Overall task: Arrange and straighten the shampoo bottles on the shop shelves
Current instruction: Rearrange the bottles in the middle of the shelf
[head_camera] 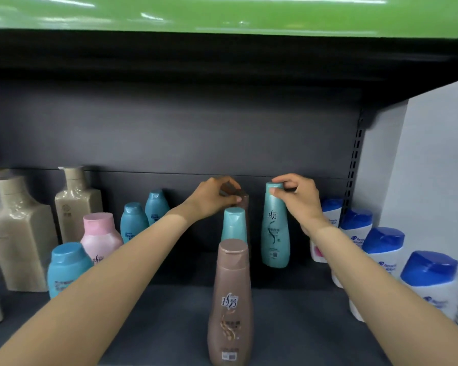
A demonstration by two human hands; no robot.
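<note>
A tall brown shampoo bottle (232,299) stands at the front middle of the dark shelf (169,313). Behind it is a teal bottle (234,224), and behind that a second brown bottle (243,200), mostly hidden. My left hand (212,198) grips the cap of that rear brown bottle. To the right, a teal bottle (275,233) stands alone, and my right hand (299,199) pinches its cap between thumb and fingers.
Beige square bottles (19,233) fill the left side, with a pink bottle (99,236) and several blue-capped teal bottles (66,268) beside them. White bottles with blue caps (428,283) line the right. A white side panel (434,167) bounds the shelf.
</note>
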